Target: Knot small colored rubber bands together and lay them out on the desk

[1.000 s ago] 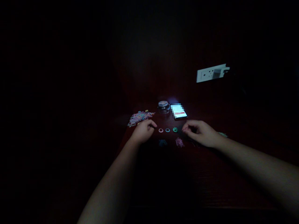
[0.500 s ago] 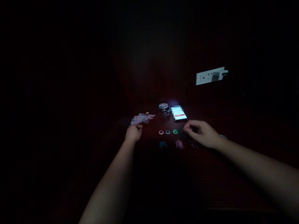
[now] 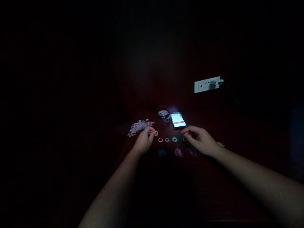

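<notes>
My left hand (image 3: 143,140) is closed in a pinch on a small yellow rubber band (image 3: 156,133), just right of a loose pile of mixed-colour rubber bands (image 3: 137,126). My right hand (image 3: 200,139) has thumb and fingertips drawn together; whatever they hold, if anything, is too small to make out. Below those fingertips lies a dark yellow ring of bands (image 3: 184,139). Between my hands sit a pink ring (image 3: 160,140), a blue ring (image 3: 167,140) and a green ring (image 3: 174,139). Nearer to me are dark blue bands (image 3: 161,153), pink bands (image 3: 178,152) and pale purple bands (image 3: 192,153).
A clear lidded jar (image 3: 163,116) stands at the back of the dark table, beside a lit phone (image 3: 179,121). Pale yellow-green bands (image 3: 220,144) lie beyond my right wrist. On the wall is a white socket (image 3: 207,85) with a plug in it.
My left hand has moved right, away from the pile, with a yellow rubber band in its fingers. My right hand stays near the row of rings. The whole view has shifted slightly.
</notes>
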Action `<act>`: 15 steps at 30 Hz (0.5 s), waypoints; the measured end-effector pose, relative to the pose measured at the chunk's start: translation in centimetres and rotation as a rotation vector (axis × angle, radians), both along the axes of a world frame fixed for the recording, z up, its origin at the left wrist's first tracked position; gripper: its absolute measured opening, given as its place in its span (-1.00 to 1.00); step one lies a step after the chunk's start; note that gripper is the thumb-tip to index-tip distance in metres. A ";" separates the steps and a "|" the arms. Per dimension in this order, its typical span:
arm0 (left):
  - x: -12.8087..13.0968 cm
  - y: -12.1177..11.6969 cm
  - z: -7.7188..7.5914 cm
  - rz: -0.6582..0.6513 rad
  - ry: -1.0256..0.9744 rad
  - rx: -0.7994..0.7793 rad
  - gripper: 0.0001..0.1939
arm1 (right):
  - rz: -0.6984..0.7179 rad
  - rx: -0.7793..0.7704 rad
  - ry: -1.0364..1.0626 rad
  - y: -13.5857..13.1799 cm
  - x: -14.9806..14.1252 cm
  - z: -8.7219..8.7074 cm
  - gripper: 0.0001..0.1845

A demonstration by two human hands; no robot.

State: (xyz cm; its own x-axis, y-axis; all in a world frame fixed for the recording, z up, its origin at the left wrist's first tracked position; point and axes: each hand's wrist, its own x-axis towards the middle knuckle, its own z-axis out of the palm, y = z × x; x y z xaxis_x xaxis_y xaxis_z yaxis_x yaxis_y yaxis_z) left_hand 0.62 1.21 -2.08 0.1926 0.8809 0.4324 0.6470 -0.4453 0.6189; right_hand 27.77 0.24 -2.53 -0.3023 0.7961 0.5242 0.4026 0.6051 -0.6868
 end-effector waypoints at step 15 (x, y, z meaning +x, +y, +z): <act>6.0 -3.7 1.1 -0.398 -0.010 -0.031 -0.89 | 0.175 -0.021 -0.084 -1.8 -1.1 1.3 -0.76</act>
State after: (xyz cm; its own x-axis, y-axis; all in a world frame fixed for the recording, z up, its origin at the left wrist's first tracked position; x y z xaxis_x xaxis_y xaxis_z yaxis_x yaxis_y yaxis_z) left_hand 6.64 -2.50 -0.97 0.5170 0.7512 0.4105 0.4215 -0.6407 0.6417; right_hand 26.72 -1.60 -1.24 -0.4793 0.7380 0.4750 0.3490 0.6569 -0.6683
